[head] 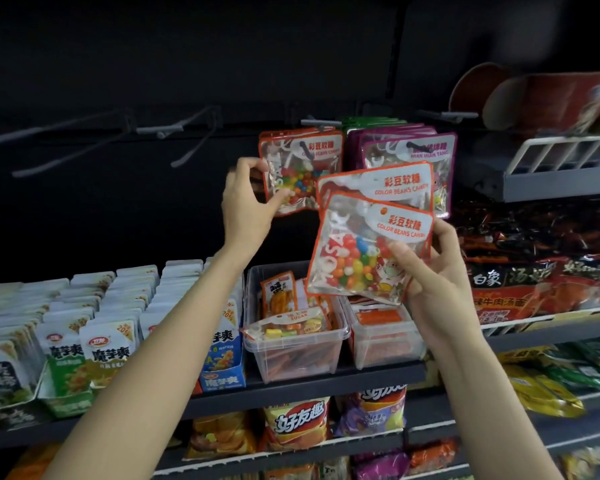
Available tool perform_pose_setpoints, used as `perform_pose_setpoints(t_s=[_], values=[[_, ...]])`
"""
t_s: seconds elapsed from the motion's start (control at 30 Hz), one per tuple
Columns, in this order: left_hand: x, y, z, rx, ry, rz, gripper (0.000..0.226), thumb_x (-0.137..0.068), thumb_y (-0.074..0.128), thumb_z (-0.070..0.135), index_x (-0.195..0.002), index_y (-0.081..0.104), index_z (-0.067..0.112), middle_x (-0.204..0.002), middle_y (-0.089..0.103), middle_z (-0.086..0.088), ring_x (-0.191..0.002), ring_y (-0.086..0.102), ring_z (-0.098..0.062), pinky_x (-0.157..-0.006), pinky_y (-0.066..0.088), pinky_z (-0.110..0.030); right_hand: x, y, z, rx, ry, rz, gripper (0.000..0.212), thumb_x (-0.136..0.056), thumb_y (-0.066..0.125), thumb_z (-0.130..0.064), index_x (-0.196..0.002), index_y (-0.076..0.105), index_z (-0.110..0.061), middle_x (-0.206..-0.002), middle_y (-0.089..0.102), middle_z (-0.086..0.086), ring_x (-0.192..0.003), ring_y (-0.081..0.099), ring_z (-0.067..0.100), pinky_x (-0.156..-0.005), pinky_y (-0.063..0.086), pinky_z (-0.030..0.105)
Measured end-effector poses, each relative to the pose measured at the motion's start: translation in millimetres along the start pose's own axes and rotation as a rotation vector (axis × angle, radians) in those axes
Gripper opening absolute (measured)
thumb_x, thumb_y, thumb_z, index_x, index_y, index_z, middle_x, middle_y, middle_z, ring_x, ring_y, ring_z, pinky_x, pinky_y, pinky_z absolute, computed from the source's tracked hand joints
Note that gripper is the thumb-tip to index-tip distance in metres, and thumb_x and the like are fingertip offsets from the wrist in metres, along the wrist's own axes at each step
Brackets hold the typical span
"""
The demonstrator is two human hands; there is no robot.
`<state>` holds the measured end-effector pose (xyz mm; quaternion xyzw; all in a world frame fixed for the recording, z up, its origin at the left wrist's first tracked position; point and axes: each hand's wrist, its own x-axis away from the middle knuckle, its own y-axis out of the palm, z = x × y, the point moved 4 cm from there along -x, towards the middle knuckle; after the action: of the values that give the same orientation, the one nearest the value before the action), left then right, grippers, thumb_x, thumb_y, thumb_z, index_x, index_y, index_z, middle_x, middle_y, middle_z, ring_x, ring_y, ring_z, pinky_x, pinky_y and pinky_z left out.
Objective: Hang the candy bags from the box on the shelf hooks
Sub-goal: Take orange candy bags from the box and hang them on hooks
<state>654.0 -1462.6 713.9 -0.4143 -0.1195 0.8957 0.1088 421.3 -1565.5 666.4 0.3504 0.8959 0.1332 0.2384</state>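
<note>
You have two orange-edged clear candy bags [369,244] of colored beans, tilted, at the hung bag's [297,171] 4 o'clock; that one dangles from its hook [321,123].

Both arms extend forward and upward; left hand [248,202] raised, thumb and fingers curled in a pinch pose; right hand [433,271] lower, fingers and thumb clamped in a grip.

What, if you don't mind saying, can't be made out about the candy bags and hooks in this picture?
- Head view: how many bags the right hand holds; the front orange bag covers the stack.
- Whether the left hand pinches the hanging bag; its edge is blurred.
- The empty hooks: dim and blurred.
</note>
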Motion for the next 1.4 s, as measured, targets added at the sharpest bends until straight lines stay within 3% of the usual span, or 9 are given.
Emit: perform_pose_setpoints(t_s=[0.17,0.37,0.57,0.73,0.83,0.93,1.1,1.3,1.4], values=[[36,-20,21,0.178,0.029,0.17,0.02,-0.086,0.064,0.031,-0.1,0.054,0.02,-0.112,0.044,0.004,-0.109,0.051,-0.017,-0.092,0.046,-0.025,3,1,7,-0.097,0.036,-0.035,0.042,-0.081,0.062,-0.013,-0.121,0.05,-0.021,-0.118,0.068,0.007,-0.107,0.066,0.024,-0.084,0.058,0.042],[81,-33,65,0.655,-0.295,-0.325,0.028,-0.088,0.059,0.038,-0.111,0.058,0.022,-0.103,0.071,0.006,-0.097,0.068,-0.007,-0.076,0.053,-0.017,11,16,10,0.032,-0.033,-0.129,0.04,-0.079,0.064,-0.018,-0.116,0.05,-0.023,-0.105,0.071,-0.001,-0.103,0.067,0.02,-0.084,0.057,0.039],[66,-39,72,0.633,-0.277,-0.159,0.012,-0.096,0.057,0.024,-0.089,0.067,0.02,-0.087,0.071,0.003,-0.085,0.068,-0.011,-0.069,0.054,-0.02,11,27,2,0.35,-0.219,-0.078,0.036,-0.092,0.061,-0.013,-0.121,0.048,-0.031,-0.113,0.067,-0.005,-0.105,0.065,0.01,-0.084,0.057,0.033],[47,-36,71,0.306,0.017,0.013,0.019,-0.096,0.059,0.022,-0.083,0.064,0.009,-0.074,0.067,0.007,-0.073,0.066,-0.002,-0.067,0.053,-0.022,5,34,-5,0.596,-0.381,-0.05,0.058,-0.095,0.058,-0.007,-0.145,0.034,-0.024,-0.122,0.047,-0.045,-0.119,0.05,-0.011,-0.094,0.05,0.02],[43,-33,66,0.235,0.045,0.083,0.02,-0.095,0.06,0.024,-0.075,0.059,0.019,-0.063,0.059,0.014,-0.063,0.059,0.003,-0.061,0.044,-0.014,2,37,-4,0.691,-0.446,-0.067,0.058,-0.097,0.056,-0.009,-0.148,0.032,-0.021,-0.13,0.046,-0.031,-0.12,0.052,-0.004,-0.096,0.051,0.03],[38,-31,59,0.198,0.065,0.113,0.022,-0.095,0.06,0.026,-0.075,0.06,0.016,-0.063,0.059,0.012,-0.063,0.059,-0.001,-0.063,0.047,-0.021,-2,40,-3,0.758,-0.449,-0.069,0.053,-0.098,0.055,-0.014,-0.148,0.037,-0.021,-0.113,0.054,-0.023,-0.101,0.054,-0.006,-0.086,0.049,0.018],[33,-30,53,0.202,0.063,0.112,0.018,-0.095,0.06,0.026,-0.083,0.064,0.013,-0.075,0.066,0.01,-0.075,0.068,-0.007,-0.064,0.056,-0.024,-7,45,-1,0.759,-0.428,-0.083,0.052,-0.098,0.054,-0.011,-0.147,0.039,-0.019,-0.147,0.046,-0.01,-0.135,0.041,0.003,-0.109,0.041,0.039],[25,-28,47,0.193,0.053,0.103,0.019,-0.094,0.061,0.025,-0.085,0.066,0.01,-0.076,0.067,0.011,-0.075,0.067,-0.002,-0.065,0.055,-0.021,-20,47,7,0.808,-0.39,-0.11,0.054,-0.099,0.053,-0.014,-0.149,0.036,-0.026,-0.14,0.046,-0.016,-0.114,0.05,-0.004,-0.101,0.044,0.026],[17,-22,36,0.175,0.022,0.095,0.02,-0.094,0.06,0.028,-0.088,0.067,0.009,-0.08,0.069,0.004,-0.076,0.068,-0.006,-0.066,0.058,-0.028,-30,47,13,0.892,-0.386,-0.12,0.055,-0.1,0.052,-0.016,-0.15,0.033,-0.025,-0.13,0.048,-0.017,-0.107,0.05,-0.01,-0.09,0.037,0.005]])
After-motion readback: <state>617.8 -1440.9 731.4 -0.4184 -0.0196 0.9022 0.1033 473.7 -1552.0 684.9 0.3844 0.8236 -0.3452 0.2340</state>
